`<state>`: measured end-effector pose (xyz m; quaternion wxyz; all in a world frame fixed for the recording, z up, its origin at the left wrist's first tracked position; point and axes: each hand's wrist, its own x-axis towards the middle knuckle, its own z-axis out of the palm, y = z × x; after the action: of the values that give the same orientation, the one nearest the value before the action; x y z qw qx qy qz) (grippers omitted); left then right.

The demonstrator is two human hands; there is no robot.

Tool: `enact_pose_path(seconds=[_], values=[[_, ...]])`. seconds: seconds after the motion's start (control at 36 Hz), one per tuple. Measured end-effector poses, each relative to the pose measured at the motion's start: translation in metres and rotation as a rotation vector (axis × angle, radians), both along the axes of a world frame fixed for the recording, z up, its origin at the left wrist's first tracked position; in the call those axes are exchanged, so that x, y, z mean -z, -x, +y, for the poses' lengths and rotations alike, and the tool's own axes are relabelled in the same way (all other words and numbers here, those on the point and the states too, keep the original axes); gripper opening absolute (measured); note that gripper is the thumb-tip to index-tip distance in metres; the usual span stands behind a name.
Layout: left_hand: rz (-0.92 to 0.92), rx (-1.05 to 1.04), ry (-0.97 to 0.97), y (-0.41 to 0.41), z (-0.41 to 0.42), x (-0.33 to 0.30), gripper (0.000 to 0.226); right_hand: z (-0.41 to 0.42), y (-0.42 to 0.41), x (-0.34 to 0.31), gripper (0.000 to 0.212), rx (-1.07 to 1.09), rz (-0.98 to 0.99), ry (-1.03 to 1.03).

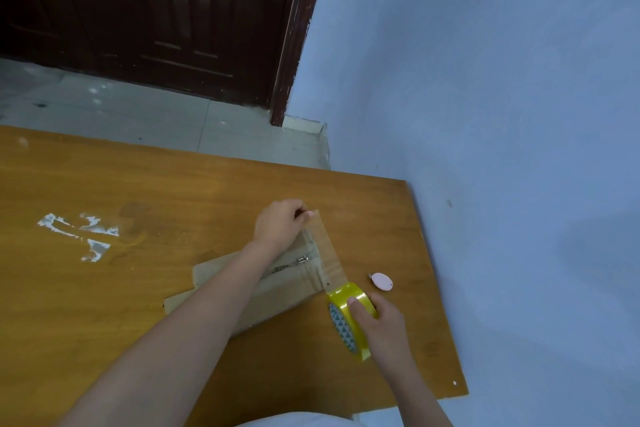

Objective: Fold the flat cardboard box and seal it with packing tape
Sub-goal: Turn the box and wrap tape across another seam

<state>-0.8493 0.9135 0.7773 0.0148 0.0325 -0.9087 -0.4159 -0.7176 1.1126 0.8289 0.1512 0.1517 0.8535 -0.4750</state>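
Near the wooden table's point(104, 184) right edge lies the brown cardboard box point(277, 291). The left hand point(278, 225) pinches the clear tape strip's point(327, 253) free end; the right hand point(379, 319) grips the yellow packing tape roll point(349, 317). Light, stiff cardboard probably slides; the tape looks clingy, best held taut at both ends.

Two bare hands, the left hand point(278, 224) and the right hand point(377, 319), work over one orange-brown wooden counter point(104, 288). On it lie one flat brown cardboard box point(277, 291), one yellow roll of clear packing tape point(349, 315) with one strip drawn out, and one small pink oval object point(382, 281) near the counter's right edge. One patch of white torn residue point(78, 234) marks the left side.
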Motion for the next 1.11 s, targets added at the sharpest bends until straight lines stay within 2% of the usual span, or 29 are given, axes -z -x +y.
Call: enact_pose_path(seconds=[0.08, 0.31, 0.53, 1.11], values=[[0.014, 0.014, 0.086, 0.003, 0.001, -0.005, 0.026, 0.0, 0.003, 0.001, 0.028, 0.006, -0.007, 0.017], [-0.003, -0.072, -0.014, -0.006, 0.001, 0.007, 0.024, 0.001, 0.007, 0.006, 0.03, 0.015, -0.043, 0.038], [-0.008, -0.063, -0.087, -0.004, -0.003, 0.008, 0.028, 0.002, 0.009, 0.008, 0.028, 0.018, -0.055, 0.041], [-0.071, -0.073, -0.087, -0.004, -0.004, 0.008, 0.028, -0.002, 0.012, 0.006, 0.018, -0.001, -0.078, 0.054]])
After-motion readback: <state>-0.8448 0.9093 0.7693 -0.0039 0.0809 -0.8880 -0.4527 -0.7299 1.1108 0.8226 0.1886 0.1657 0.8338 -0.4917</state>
